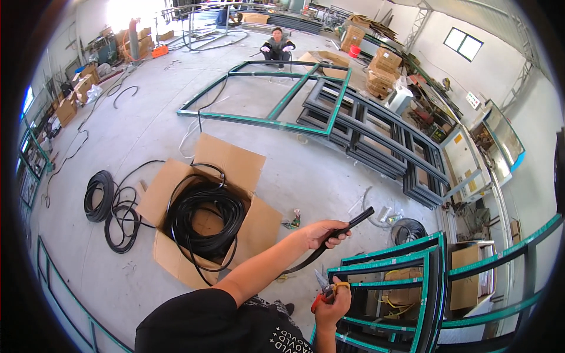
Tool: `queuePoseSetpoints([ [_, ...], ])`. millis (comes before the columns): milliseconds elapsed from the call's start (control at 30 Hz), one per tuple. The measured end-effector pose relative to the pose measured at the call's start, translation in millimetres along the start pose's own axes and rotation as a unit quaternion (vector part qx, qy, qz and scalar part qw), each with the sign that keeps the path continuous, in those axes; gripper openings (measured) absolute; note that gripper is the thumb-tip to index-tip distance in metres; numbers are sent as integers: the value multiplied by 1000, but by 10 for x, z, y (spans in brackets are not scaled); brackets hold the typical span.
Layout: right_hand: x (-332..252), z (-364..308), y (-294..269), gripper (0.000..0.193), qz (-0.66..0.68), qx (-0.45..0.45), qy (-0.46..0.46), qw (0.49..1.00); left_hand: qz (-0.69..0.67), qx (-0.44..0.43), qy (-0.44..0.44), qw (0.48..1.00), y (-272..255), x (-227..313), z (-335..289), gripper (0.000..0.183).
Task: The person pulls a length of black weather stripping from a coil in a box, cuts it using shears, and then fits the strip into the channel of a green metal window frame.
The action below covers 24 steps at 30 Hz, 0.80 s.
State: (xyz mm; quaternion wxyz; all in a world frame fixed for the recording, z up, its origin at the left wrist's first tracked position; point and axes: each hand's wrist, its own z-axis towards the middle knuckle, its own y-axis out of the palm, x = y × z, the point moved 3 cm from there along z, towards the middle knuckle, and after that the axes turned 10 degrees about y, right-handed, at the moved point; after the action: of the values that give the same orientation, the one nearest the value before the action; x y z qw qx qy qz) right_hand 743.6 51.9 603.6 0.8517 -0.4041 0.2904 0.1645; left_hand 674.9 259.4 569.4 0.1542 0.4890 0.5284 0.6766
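Floor at left: two loose coils of thin black cable-like strip (99,196) lay on the pale grey concrete, one just beside the other.
Open carton: a brown cardboard box (231,160) stood with its flaps folded out, holding a thick round coil of glossy black strip (183,215).
Far floor: a large rectangular frame with green edges (265,122) lay flat beyond the box, and a crouching person in dark clothes and pale gloves (277,47) faced it.
Left hand: the wearer's bare left hand (325,232), right of the box, had its fingers closed around a flat black flexible strip (360,217), whose end jutted up to the right; the other part curved down behind the forearm, where I could not tell whether it joined the boxed coil.
Right hand: the bare right hand (334,306), lower down, gripped scissors with red and yellow handles (322,282), blades pointing up and left, below the strip.
Right side: smaller green-edged frames (441,259) stood near the scissors.
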Motion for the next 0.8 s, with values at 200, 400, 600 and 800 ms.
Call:
queuePoseSetpoints([
  [200,118,-153,-4,41,-17,-24,30,999,5,26,17,1000,-32,42,-16,28],
  [400,353,-346,24,37,-17,-8,68,998,15,18,21,1000,-34,45,-8,29],
  [600,377,-437,48,36,-12,-35,117,992,13,14,20,1000,-70,18,22,30],
  [800,372,-436,75,37,-5,-34,126,991,6,19,4,1000,-93,-14,48,29],
])
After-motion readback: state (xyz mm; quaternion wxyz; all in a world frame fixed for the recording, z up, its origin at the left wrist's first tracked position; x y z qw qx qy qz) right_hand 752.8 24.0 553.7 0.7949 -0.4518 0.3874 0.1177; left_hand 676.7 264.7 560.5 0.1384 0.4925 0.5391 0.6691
